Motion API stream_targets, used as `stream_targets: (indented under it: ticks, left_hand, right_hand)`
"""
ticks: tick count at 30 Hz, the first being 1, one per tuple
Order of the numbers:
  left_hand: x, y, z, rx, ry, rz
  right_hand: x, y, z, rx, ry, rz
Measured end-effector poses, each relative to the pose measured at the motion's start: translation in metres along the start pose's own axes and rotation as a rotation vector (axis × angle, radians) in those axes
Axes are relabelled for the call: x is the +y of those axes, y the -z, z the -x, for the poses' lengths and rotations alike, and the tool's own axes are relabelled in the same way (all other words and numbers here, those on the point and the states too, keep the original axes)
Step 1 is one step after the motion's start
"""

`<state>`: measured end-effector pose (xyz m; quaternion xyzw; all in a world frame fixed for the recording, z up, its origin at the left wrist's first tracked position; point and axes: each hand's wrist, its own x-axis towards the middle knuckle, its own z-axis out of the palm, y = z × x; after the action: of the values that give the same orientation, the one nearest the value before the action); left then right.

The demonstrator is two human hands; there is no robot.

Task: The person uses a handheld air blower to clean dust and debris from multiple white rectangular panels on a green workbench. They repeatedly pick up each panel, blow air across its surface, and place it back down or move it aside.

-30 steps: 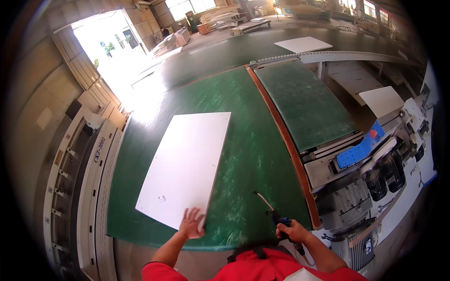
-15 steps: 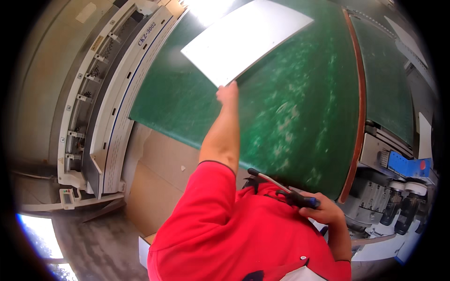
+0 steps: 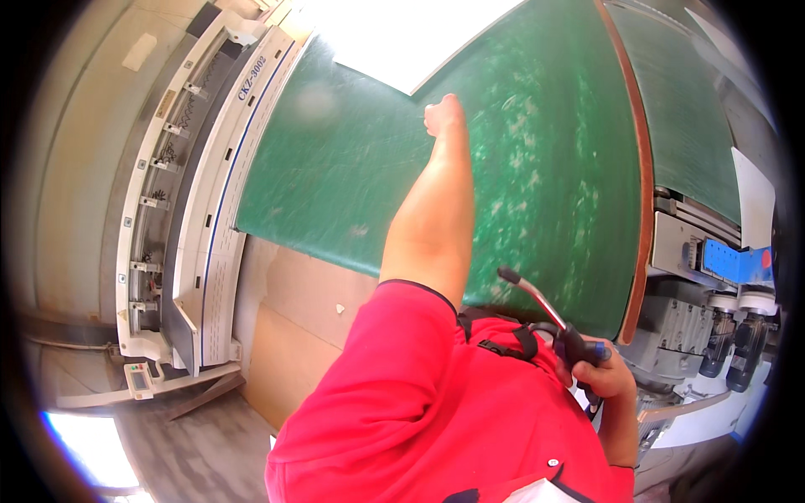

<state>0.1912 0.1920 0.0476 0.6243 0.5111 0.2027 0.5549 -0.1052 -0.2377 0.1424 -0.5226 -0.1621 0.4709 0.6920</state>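
My left hand [image 3: 444, 116] reaches out over the green tabletop [image 3: 360, 168]. Its fingers are curled in, with nothing seen in them. Just beyond, and apart from it, lies the near corner of a white panel [image 3: 402, 50], which is overexposed and runs off the top of the view. Close to my body at the right, my right hand [image 3: 612, 374] is closed around an air blow gun [image 3: 573, 344]. The gun has a dark body and a thin metal nozzle with a black tip, pointing up and left across the table's near edge.
A long white machine [image 3: 220, 210] with a row of clamps stands along the left. A brown strip [image 3: 644, 184] edges the green table at the right. Past it sit grey machinery [image 3: 671, 323], a blue bracket [image 3: 734, 261] and clear canisters [image 3: 746, 352]. Brown board [image 3: 293, 352] lies at lower left.
The white panel has slid away toward the top of the view. My left hand has let go of its corner and sits farther out. The blow gun has tipped more upright.
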Motion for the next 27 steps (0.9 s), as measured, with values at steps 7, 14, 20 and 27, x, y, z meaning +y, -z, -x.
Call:
stream_targets:
  ticks: [7, 14, 20, 27]
  left_hand:
    - [0.024, -0.008, 0.058, -0.05, -0.024, -0.07]
    - [0.027, -0.017, 0.075, -0.085, -0.057, -0.024]
    - [0.001, -0.043, 0.059, -0.144, -0.121, -0.124]
    - [-0.083, 0.009, 0.065, -0.273, -0.761, -0.794]
  right_hand:
    - [-0.014, -0.003, -0.003, 0.023, -0.002, 0.031]
    - [-0.014, 0.002, 0.005, -0.004, -0.014, -0.039]
    - [0.036, 0.044, -0.006, 0.519, 0.195, -0.17]
    - [0.054, 0.073, 0.013, 0.69, -0.019, -0.046]
